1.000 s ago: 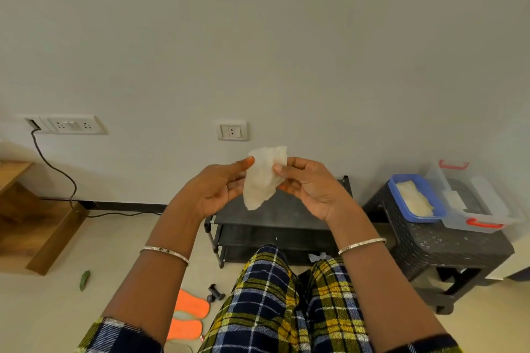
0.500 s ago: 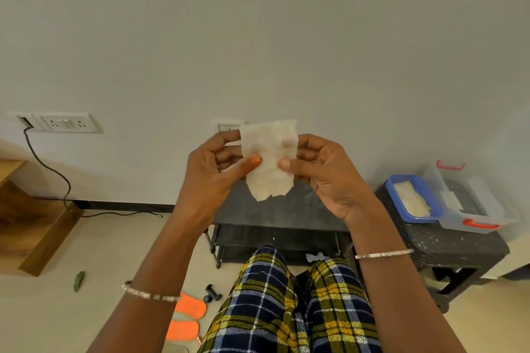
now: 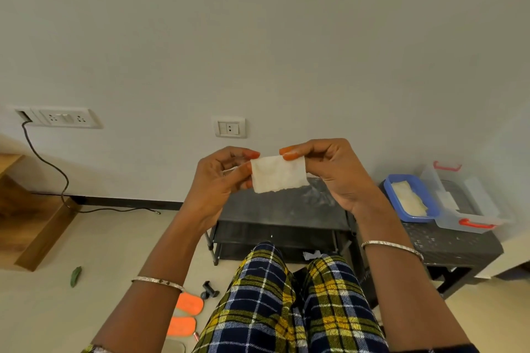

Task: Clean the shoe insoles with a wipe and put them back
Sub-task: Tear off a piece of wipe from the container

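Across the upper two thirds of the frame runs a bare pale wall (image 3: 258, 37), with a switch plate (image 3: 229, 127) at centre. Below it, at lower centre, plaid trousers (image 3: 286, 301) fill the bottom edge. A low black rack (image 3: 281, 209) stands beyond the knees. At right sits a black stool (image 3: 453, 243) carrying a blue tub (image 3: 417, 219), which holds what look like more wipes, and just beside it a clear box (image 3: 487, 209) with red clasps.

At mid-frame the left hand (image 3: 218, 183) and right hand (image 3: 329, 172) are raised in front of the rack. Each pinches an upper corner of the wipe (image 3: 277, 173) between thumb and forefinger, so it hangs taut between them. Half a second ago it hung taller than wide; now it is a neat rectangle, wider than tall, and sits a little lower in the frame. It seems to have been folded or turned into a pad.

Lower left of centre, the orange insoles (image 3: 189, 303) lie side by side on the floor, well apart from both hands. Judging by this, the wipe is ready and the wiping has not yet begun; an insole must be picked up next.
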{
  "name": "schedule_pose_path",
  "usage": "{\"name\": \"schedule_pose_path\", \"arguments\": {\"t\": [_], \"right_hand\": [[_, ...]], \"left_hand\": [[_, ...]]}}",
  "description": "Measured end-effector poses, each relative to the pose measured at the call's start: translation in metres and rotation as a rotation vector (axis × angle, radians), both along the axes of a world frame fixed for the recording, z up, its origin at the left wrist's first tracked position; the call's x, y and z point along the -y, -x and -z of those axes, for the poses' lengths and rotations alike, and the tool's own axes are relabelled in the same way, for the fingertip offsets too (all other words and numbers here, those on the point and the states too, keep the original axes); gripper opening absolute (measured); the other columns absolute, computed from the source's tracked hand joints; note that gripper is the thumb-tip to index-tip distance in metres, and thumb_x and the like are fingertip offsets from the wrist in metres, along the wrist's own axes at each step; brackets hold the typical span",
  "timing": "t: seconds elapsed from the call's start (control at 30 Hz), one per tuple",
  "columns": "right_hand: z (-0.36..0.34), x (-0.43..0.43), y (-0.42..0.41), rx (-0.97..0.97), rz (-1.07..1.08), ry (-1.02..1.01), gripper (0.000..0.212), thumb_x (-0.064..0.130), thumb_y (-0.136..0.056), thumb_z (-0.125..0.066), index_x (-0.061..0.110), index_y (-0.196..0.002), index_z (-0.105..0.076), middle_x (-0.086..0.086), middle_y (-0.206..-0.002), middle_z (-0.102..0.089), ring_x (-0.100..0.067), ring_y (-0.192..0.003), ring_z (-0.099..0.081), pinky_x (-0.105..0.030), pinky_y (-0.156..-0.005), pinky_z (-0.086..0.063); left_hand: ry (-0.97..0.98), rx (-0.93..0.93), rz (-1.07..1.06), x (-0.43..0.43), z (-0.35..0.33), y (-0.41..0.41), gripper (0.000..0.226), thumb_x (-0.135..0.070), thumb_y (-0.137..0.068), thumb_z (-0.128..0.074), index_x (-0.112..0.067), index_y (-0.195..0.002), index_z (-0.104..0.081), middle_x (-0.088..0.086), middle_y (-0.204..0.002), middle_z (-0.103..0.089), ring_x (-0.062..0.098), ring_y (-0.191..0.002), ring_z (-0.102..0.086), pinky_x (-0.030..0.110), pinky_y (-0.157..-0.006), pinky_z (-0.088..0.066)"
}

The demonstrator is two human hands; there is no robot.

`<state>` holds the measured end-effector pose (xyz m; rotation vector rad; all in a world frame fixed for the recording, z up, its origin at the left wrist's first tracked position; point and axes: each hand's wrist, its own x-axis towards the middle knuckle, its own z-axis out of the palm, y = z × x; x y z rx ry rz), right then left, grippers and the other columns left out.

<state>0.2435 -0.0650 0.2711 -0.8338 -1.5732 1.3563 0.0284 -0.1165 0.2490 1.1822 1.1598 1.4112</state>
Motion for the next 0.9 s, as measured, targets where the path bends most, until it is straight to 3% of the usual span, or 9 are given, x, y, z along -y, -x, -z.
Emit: {"name": "schedule_pose_path", "arguments": {"t": [0.2,0.33,0.43,0.6,0.7,0.77,0.9], "right_hand": [[-0.006,-0.005,0.000,0.043,-0.034,0.020,0.017,-0.004,-0.084,-0.069,0.006,-0.096,-0.075,-0.007,-0.106,-0.075,-0.020,-0.106,-0.069,-0.030,-0.086,-0.058],[-0.003,-0.003,0.002,0.101,-0.007,0.053,0.021,-0.004,-0.089,-0.063,0.010,-0.097,-0.077,-0.003,-0.105,-0.074,-0.018,-0.104,-0.068,-0.033,-0.079,-0.060],[0.001,0.002,0.005,0.127,0.016,0.091,0.028,-0.004,-0.093,-0.054,0.010,-0.100,-0.077,0.000,-0.106,-0.074,-0.014,-0.096,-0.069,-0.027,-0.066,-0.057],[0.009,0.009,0.004,-0.051,0.006,0.279,0.033,0.007,-0.099,-0.043,0.010,-0.113,-0.072,-0.011,-0.108,-0.071,-0.027,-0.101,-0.068,-0.044,-0.087,-0.057],[0.015,0.016,0.009,-0.118,0.080,0.340,0.027,0.019,-0.094,-0.063,0.018,-0.121,-0.067,-0.007,-0.101,-0.073,-0.022,-0.094,-0.070,-0.039,-0.085,-0.058],[0.020,0.020,0.015,-0.049,0.105,0.316,0.039,0.013,-0.083,-0.077,0.016,-0.120,-0.066,-0.006,-0.100,-0.076,-0.021,-0.096,-0.072,-0.035,-0.082,-0.060],[0.027,0.029,0.034,0.000,0.286,0.238,0.028,0.009,-0.075,-0.083,0.011,-0.100,-0.072,-0.004,-0.089,-0.077,-0.019,-0.086,-0.074,-0.030,-0.070,-0.060]], "left_hand": [[0.041,0.037,-0.006,-0.004,0.000,0.000,0.010,-0.009,-0.088,-0.064,-0.007,-0.093,-0.072,0.001,-0.103,-0.072,0.019,-0.104,-0.069,0.028,-0.075,-0.061],[0.110,0.052,0.004,-0.004,0.001,0.002,0.020,0.000,-0.097,-0.052,-0.005,-0.100,-0.072,0.001,-0.091,-0.071,0.012,-0.079,-0.068,0.022,-0.069,-0.057],[0.164,0.104,-0.007,-0.003,0.001,-0.002,0.019,-0.008,-0.098,-0.054,-0.007,-0.103,-0.073,0.003,-0.095,-0.072,0.012,-0.076,-0.068,0.021,-0.066,-0.056],[0.177,-0.009,-0.103,-0.001,0.005,-0.007,0.027,-0.017,-0.086,-0.073,-0.015,-0.113,-0.068,0.008,-0.103,-0.073,0.020,-0.099,-0.070,0.034,-0.078,-0.061],[0.126,-0.056,-0.149,0.002,0.005,-0.009,0.038,-0.014,-0.084,-0.076,-0.021,-0.118,-0.064,0.010,-0.102,-0.071,0.020,-0.098,-0.071,0.036,-0.074,-0.062],[0.071,-0.105,-0.186,0.005,0.006,-0.010,0.036,-0.014,-0.083,-0.077,-0.021,-0.117,-0.064,0.006,-0.099,-0.073,0.017,-0.094,-0.072,0.033,-0.071,-0.062],[-0.045,-0.357,-0.357,0.017,0.010,-0.018,0.031,-0.022,-0.081,-0.080,-0.021,-0.109,-0.067,-0.007,-0.096,-0.073,0.001,-0.086,-0.070,0.017,-0.070,-0.058]]}}
